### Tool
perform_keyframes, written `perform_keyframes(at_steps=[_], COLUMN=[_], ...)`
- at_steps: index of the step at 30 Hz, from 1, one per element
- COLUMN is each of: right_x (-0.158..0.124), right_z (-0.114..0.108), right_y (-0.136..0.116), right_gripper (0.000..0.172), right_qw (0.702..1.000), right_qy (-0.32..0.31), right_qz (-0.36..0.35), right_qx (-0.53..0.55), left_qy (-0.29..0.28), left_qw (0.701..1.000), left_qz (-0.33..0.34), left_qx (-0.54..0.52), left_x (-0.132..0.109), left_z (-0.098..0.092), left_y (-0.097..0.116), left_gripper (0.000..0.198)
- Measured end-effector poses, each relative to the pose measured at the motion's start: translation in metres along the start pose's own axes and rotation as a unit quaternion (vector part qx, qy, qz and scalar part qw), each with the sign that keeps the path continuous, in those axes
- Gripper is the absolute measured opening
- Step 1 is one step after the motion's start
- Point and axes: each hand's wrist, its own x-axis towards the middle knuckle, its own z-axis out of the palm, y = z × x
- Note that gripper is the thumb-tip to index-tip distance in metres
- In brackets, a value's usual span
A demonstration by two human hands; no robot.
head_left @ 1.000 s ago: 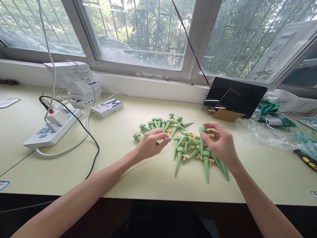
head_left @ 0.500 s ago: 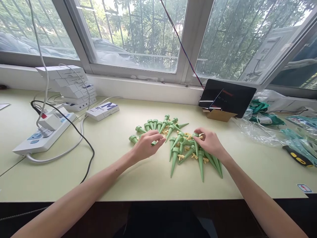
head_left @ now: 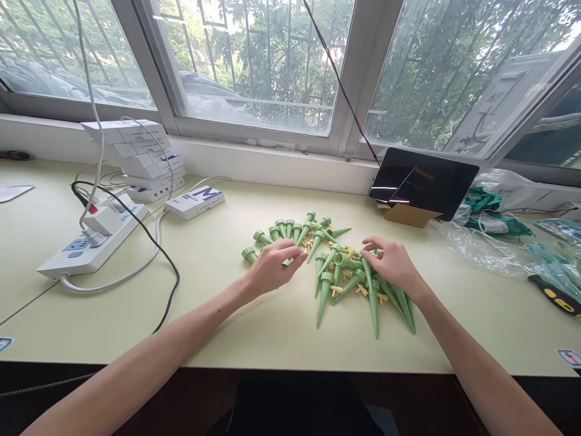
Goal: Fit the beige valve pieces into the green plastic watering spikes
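- Head view: a black tablet [head_left: 424, 181] is leaning on a cardboard piece [head_left: 411, 215] at the back of the table [head_left: 254, 339]; I am taking all positions from that tablet.
- Green spikes [head_left: 324, 300] are lying in a loose heap in front of the tablet, mostly to its left, and yellow fittings [head_left: 336, 290] are showing among them.
- The right hand [head_left: 393, 263] is reaching over the heap, in front of the tablet's left half. Thumb and fingers are curling about the top of one spike [head_left: 367, 270]; whether they are gripping it, I cannot tell.
- The left hand [head_left: 275, 266] is reaching over the heap's far end, well left of the tablet. Its fingers are bending, thumb and forefinger tips near each other, and a green cap [head_left: 285, 263] is showing beneath. Whether it is holding anything, I cannot tell.
- Handling, in my judgement: the right fingers should be pinching one spike just below its cap and lifting upward before drawing sideways, as crossing spikes and projecting fittings could be snagging.
- The left fingers should be working lightly, so that neighbouring spikes are not rolling.
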Motion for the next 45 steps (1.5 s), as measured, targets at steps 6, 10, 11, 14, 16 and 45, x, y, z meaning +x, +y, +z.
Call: perform_keyframes(at_steps=[6,10,11,14,16,45], right_x=[-0.005,-0.01,-0.01,-0.012,-0.013,0.113], right_z=[-0.004,-0.007,-0.007,-0.009,-0.009,0.034], right_y=[0.006,0.012,0.013,0.016,0.017,-0.01], right_gripper=[0.026,0.028,0.027,0.028,0.029,0.029], right_qw=[1.0,1.0,0.999,0.999,0.999,0.967], right_qy=[0.025,0.025,0.027,0.031,0.029,-0.146], right_qz=[0.0,0.017,0.018,0.016,0.016,-0.16], right_qx=[-0.017,-0.006,0.0,0.014,0.022,-0.136], left_qy=[-0.012,-0.016,-0.015,-0.015,-0.016,-0.046], left_qw=[1.0,1.0,1.0,1.0,1.0,0.998], left_qz=[-0.008,-0.012,-0.011,-0.01,-0.011,-0.033], left_qx=[-0.007,-0.008,-0.007,-0.006,-0.003,0.004], left_x=[-0.002,-0.003,-0.003,-0.001,-0.001,-0.004], left_z=[0.001,0.002,0.002,0.001,0.001,0.001], left_y=[-0.001,-0.002,-0.002,-0.002,-0.001,0.0], left_gripper=[0.025,0.025,0.025,0.027,0.028,0.023])
